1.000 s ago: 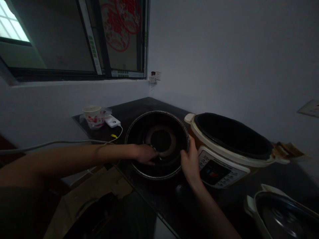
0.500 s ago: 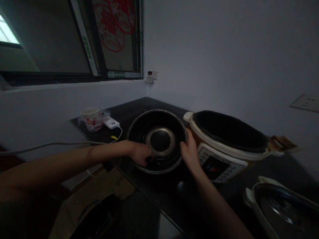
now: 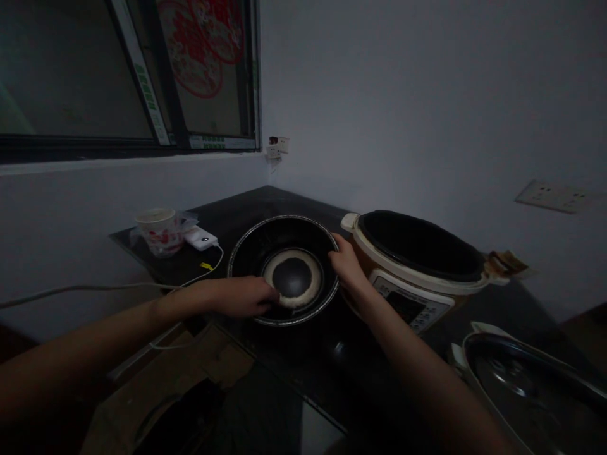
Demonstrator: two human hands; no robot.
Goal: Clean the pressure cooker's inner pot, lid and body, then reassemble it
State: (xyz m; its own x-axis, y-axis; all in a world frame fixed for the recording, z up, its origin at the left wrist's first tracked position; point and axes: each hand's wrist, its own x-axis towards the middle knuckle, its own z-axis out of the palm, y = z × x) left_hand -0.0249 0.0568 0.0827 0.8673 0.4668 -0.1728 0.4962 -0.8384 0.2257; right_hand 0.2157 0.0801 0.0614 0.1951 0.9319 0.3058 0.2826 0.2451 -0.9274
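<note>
A round black inner pot (image 3: 253,253) with a worn silvery rim is on the dark counter. A pale ring (image 3: 310,278) surrounds a dark centre at its bottom. My right hand (image 3: 348,265) grips the rim on the right side, thumb inside. Reaching over the near left rim, my left hand (image 3: 249,297) has its fingers closed and pointing down into the pot. Whatever those fingertips hold, if anything, is hidden. Close by on the right stands an electric cooker (image 3: 403,278), with a dark, open cavity and a control panel on its front.
A shiny cooker lid (image 3: 526,385) lies at the lower right. On the left are a bagged paper cup (image 3: 161,230) and a white device (image 3: 203,239) with a cable. A brown cloth-like piece (image 3: 505,264) rests at the cooker's right handle. Walls and a window border the counter (image 3: 265,202).
The view has turned slightly right, so things appear further left. My left hand has drawn back a little toward the pot's near left rim. My right hand still holds the rim.
</note>
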